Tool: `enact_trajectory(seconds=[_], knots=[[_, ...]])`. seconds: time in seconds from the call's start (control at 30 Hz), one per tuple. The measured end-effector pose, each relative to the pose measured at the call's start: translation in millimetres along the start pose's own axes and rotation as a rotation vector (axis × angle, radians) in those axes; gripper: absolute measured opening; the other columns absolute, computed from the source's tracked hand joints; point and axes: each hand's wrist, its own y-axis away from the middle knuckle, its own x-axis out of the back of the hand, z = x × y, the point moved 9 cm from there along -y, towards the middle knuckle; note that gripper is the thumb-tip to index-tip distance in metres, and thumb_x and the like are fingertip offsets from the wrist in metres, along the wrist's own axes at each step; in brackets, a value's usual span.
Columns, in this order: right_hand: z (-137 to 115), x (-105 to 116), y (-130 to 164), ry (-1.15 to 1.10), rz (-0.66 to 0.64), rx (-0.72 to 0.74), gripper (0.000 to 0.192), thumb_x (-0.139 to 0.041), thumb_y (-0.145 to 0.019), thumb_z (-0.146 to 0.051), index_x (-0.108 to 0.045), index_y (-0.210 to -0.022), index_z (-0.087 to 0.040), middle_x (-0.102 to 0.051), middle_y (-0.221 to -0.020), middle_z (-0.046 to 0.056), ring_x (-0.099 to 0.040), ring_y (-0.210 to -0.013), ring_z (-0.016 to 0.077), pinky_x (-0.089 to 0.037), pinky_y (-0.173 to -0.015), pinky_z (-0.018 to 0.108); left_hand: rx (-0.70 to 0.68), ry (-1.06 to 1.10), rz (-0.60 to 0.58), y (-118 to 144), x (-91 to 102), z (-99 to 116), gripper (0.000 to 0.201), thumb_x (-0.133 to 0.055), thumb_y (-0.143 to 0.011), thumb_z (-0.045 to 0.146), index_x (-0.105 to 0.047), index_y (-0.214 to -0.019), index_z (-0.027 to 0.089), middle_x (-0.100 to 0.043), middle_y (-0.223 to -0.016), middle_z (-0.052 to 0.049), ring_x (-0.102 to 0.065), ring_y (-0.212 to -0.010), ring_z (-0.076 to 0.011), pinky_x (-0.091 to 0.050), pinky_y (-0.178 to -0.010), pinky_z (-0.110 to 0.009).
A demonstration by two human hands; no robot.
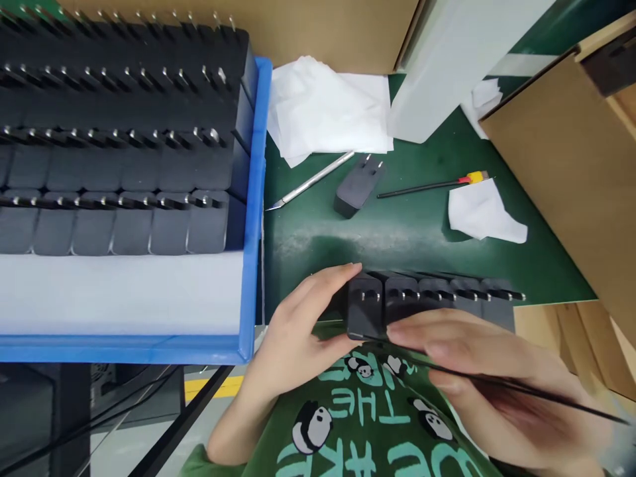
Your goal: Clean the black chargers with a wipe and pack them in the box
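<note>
A row of several black power adapters [401, 301] with their metal prongs showing lies along the table's front edge, just before my body. My left hand [303, 331] is closed on the leftmost power adapter [365, 317], index finger at its far corner and thumb at its near corner. Between the fingers of my right hand [497, 371] runs a thin black stick [546, 392]. Its tip reaches the near side of that leftmost adapter; whether it touches cannot be made out. My right fingers cover part of the row.
A blue tray [247, 298] filled with upright adapters [209, 225] stands at left. On the green table lie a craft knife [313, 180], a loose adapter [358, 187], a black rod with a yellow end [427, 189] and white cloths [332, 109]. A cardboard box [566, 152] borders the right.
</note>
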Motion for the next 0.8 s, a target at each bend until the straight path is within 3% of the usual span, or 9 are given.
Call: enact_trajectory(seconds=[0.07, 0.13, 0.3, 0.8], knots=[[2.3, -3.3, -9.2, -0.156, -0.008, -0.005, 0.022, -0.063, -0.089, -0.008, -0.062, -0.107, -0.02, -0.08, -0.097, 0.005, -0.077, -0.095, 0.0171, -0.065, -0.087, 0.025, -0.017, -0.007, 0.003, -0.1, 0.5, 1.6, 0.064, -0.076, -0.085, 0.026, -0.05, -0.144, 0.025, -0.063, -0.14, -0.005, -0.06, -0.13, -0.0198, -0.05, -0.112, -0.031], [3.5, -3.0, -13.9, -0.146, -0.035, -0.006, 0.028, -0.065, -0.084, -0.002, -0.065, -0.108, -0.017, -0.08, -0.098, 0.008, -0.077, -0.096, 0.0173, -0.063, -0.09, 0.023, -0.02, -0.017, 0.006, -0.3, 1.0, 2.4, 0.064, -0.076, -0.085, 0.025, -0.051, -0.144, 0.024, -0.064, -0.14, -0.005, -0.06, -0.13, -0.0184, -0.049, -0.112, -0.028], [3.8, -6.0, -12.7, -0.071, -0.122, -0.011, 0.026, -0.065, -0.086, -0.005, -0.071, -0.108, -0.017, -0.08, -0.099, 0.007, -0.078, -0.094, 0.0188, -0.065, -0.085, 0.022, -0.013, -0.028, 0.006, -0.9, 1.1, 3.1, 0.062, -0.076, -0.086, 0.026, -0.051, -0.143, 0.023, -0.064, -0.14, -0.005, -0.06, -0.13, -0.0175, -0.048, -0.112, -0.027], [10.9, -3.7, -3.9, -0.196, -0.016, -0.155, 0.038, -0.07, -0.083, -0.005, -0.071, -0.115, -0.026, -0.079, -0.106, 0.002, -0.077, -0.099, 0.0229, -0.066, -0.088, 0.032, -0.033, -0.042, 0.013, -0.8, 1.6, 4.6, 0.063, -0.077, -0.086, 0.027, -0.052, -0.142, 0.018, -0.064, -0.139, -0.006, -0.059, -0.129, -0.0141, -0.043, -0.113, -0.018]])
